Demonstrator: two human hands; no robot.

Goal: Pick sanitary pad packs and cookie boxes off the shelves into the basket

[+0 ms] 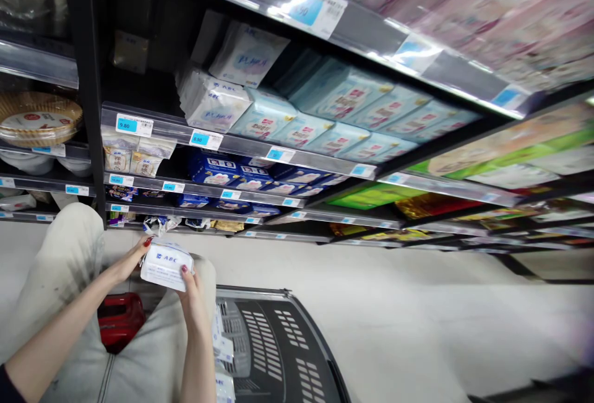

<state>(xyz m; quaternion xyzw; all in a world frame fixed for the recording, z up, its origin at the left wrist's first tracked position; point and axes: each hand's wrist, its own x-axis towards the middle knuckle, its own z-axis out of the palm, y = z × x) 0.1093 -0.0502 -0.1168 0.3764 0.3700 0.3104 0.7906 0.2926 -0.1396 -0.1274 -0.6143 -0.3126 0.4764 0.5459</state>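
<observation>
Between both hands, above my knees, is a white packet with blue ABC lettering (166, 265). My left hand (131, 260) grips its left edge, the fingers partly behind it. On the lower right corner presses the thumb of my right hand (192, 291), with its other fingers hidden behind the packet. Similar white ABC packets (217, 103) stand on the shelf ahead, beside light blue packets (264, 121). More white packets (223, 348) lie at the left side of a dark basket (273, 335) on the floor to my right.
Shelf edges with price tags (134, 125) run across the front. Lower down are dark blue packs (216, 171); paper trays (41, 119) stand at the left. A red object (121, 319) is on the floor between my legs. Pale floor (394, 310) stretches to the right.
</observation>
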